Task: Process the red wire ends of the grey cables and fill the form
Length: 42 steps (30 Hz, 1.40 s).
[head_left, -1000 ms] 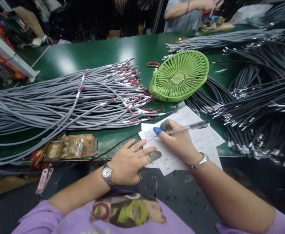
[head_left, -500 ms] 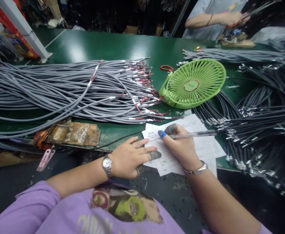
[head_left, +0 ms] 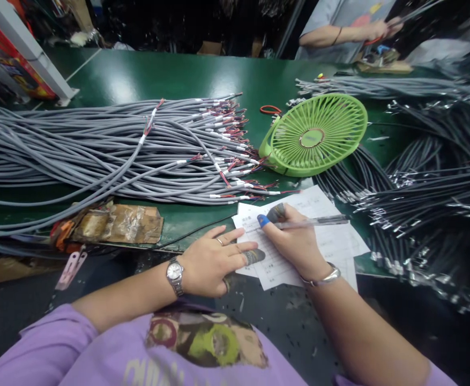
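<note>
Green workbench (head_left: 158, 75), extending beyond both hands. Nearest, at its front edge: left hand (head_left: 210, 262), palm down, watch (head_left: 174, 272) at the wrist, fingers loosely spread over the left margin of overlapping paper sheets (head_left: 277, 262); grey cover (head_left: 254, 256) on one fingertip. Just beside it, not touching, over the same sheets: right hand (head_left: 297, 244), pinched round a pen (head_left: 327, 220), blue cover (head_left: 263, 220) on the thumb; contact of nib and paper not discernible. Compared with one second earlier: framing shifted slightly, yet both hands at nearly the same place on the sheets; by judgement, pen work at the same spot, without interruption. Left of the left hand: taped cardboard (head_left: 138, 224) and pink clip (head_left: 72, 268). Beyond the left hand: grey cables (head_left: 110, 161), bared ends towards the right. Beyond the right hand: green fan (head_left: 319, 134), with black cables (head_left: 423, 187) farther right. Farthest, past the fan: co-worker's hands (head_left: 373, 32), with long strands (head_left: 423, 9) now visible, unseen one second earlier; no apparent bearing on the sheets.
</note>
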Motion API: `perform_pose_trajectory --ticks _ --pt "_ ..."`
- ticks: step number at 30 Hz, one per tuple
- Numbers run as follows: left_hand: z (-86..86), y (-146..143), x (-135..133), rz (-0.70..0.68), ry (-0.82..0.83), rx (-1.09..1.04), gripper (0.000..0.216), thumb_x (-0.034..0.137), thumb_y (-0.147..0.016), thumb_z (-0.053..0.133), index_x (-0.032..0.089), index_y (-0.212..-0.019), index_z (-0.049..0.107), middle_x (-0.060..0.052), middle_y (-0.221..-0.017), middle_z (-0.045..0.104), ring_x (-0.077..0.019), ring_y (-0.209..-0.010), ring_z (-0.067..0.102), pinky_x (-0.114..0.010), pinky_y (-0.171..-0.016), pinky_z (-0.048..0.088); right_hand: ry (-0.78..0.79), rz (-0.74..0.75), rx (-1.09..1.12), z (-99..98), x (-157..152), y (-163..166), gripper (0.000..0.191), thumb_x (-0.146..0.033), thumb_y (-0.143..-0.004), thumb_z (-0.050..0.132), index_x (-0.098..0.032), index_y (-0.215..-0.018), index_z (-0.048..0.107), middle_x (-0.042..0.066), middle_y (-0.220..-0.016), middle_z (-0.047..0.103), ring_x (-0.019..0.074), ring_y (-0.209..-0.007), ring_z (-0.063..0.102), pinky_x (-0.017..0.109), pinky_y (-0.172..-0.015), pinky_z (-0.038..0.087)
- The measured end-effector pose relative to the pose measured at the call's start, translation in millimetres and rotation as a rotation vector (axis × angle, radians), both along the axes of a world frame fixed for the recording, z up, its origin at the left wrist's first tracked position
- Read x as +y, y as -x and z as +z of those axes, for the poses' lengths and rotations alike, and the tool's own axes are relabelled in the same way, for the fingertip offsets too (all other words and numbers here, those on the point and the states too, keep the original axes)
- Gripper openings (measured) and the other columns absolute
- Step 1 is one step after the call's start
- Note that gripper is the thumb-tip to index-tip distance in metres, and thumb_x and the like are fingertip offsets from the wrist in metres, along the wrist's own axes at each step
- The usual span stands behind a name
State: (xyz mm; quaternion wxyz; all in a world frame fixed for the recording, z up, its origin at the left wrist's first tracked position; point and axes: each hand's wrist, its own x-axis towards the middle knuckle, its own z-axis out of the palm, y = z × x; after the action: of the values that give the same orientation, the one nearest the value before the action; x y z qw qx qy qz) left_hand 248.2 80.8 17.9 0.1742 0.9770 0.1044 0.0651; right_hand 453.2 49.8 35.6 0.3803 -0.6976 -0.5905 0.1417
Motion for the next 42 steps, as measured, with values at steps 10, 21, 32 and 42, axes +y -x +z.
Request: perform_pose_trajectory --ticks 10,21,32,42 --pt "-1.4 0.1 -0.8 0.003 -0.009 -0.008 0.042 0.025 -0.074 0.056 0.024 -0.116 0.061 0.002 -0.148 0.044 -0.0261 -0.140 0.032 -0.044 -0.113 0.022 -0.024 0.009 -0.007 -0.3 0.2 -0.4 0.023 -0.029 -0.074 0.056 -0.025 -0.059 0.040 -0.005 -0.051 0.044 0.0130 -0.048 0.039 0.028 -0.049 0.034" --pt "-2.1 -0.1 -0.9 0.008 -0.012 -0.012 0.043 0.025 -0.075 0.056 0.024 -0.118 0.061 0.001 -0.147 0.045 -0.0264 -0.140 0.033 -0.044 -0.114 0.022 -0.015 0.022 -0.018 -0.6 0.0 -1.6 0.021 -0.028 -0.073 0.055 -0.025 -0.059 0.040 -0.004 -0.052 0.045 0.0131 -0.049 0.040 0.028 -0.050 0.034" --pt "-1.8 -0.1 -1.0 0.008 -0.012 -0.011 0.049 0.025 -0.073 0.058 0.025 -0.122 0.059 0.000 -0.147 0.046 -0.0269 -0.140 0.033 -0.045 -0.113 0.023 -0.010 0.013 -0.006 -1.0 -0.5 -1.9 0.021 -0.025 -0.071 0.055 -0.025 -0.059 0.039 -0.005 -0.052 0.044 0.0131 -0.050 0.040 0.027 -0.050 0.035" --pt "-2.6 0.0 -0.8 0.005 -0.005 -0.023 0.047 0.025 -0.074 0.057 0.025 -0.121 0.060 0.001 -0.147 0.045 -0.0269 -0.140 0.033 -0.045 -0.113 0.023 -0.016 0.008 -0.009 -1.6 -0.3 -2.2 0.022 -0.028 -0.074 0.055 -0.025 -0.059 0.039 -0.005 -0.051 0.043 0.0130 -0.049 0.040 0.028 -0.049 0.034"
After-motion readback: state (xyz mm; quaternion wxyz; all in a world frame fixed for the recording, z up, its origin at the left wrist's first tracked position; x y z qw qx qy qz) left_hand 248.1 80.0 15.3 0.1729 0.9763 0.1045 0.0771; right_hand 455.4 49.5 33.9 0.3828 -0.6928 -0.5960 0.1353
